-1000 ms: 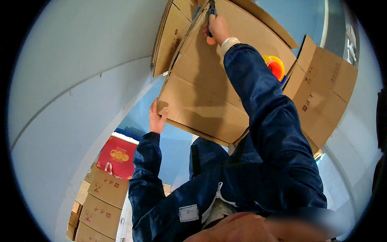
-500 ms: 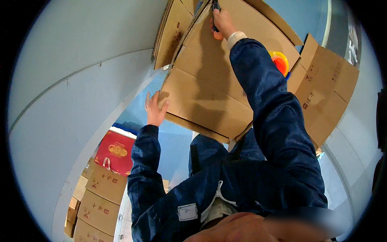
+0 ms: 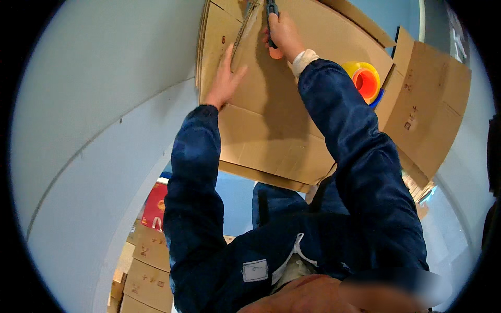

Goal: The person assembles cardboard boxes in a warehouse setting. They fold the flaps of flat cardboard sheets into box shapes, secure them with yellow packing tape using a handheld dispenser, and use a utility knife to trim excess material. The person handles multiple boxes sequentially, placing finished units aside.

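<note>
A large brown cardboard box lies in front of me, its near edge close to my legs. My right hand is closed round a dark grey hand tool with an orange end, held over the upper part of the cardboard. The tool's exact kind is unclear. My left hand is open at the box's left edge, fingers apart and pointing away from me. Right of my right forearm, a wide roll of yellowish tape with an orange-red core rests on the cardboard, something blue beside it.
Folded cardboard sheets stand along the left side by a pale wall. Another brown carton is at the right. Lower left are a red box and stacked brown cartons. Blue floor shows between.
My left hand has moved up and right, from the near left corner farther along the box's left edge. My right hand and its tool have shifted slightly left and nearer.
</note>
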{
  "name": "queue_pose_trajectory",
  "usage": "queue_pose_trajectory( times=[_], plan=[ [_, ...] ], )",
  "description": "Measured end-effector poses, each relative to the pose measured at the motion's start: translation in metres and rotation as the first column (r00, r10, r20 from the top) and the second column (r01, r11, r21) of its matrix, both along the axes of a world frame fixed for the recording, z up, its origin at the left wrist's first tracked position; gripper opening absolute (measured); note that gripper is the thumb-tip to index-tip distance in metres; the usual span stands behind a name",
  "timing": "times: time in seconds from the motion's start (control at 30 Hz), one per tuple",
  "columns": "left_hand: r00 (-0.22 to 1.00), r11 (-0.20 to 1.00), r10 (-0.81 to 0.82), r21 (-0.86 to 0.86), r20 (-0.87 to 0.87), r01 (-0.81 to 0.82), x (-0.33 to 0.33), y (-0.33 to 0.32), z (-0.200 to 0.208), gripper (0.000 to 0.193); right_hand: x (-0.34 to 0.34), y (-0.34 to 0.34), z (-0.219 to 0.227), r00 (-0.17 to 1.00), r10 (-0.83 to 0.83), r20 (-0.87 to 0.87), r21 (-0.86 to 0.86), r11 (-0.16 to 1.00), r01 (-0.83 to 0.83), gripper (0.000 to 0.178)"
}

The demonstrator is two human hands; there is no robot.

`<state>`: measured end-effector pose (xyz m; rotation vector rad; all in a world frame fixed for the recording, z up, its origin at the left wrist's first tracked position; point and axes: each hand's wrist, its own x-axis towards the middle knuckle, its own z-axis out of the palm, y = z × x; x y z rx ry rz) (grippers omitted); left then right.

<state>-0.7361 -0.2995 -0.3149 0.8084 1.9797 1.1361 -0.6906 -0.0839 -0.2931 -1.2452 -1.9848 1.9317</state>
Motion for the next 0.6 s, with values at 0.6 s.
queue_pose_trajectory(
  times=[0.6],
  plan=[
    [0.991, 0.998, -0.051, 0.033, -0.123, 0.055, -0.023, 0.062, 0.0, 0.07, -0.016, 0.006, -0.046, 0.981, 0.188, 0.038, 0.542, 0.821, -0.178, 0.02]
  ],
)
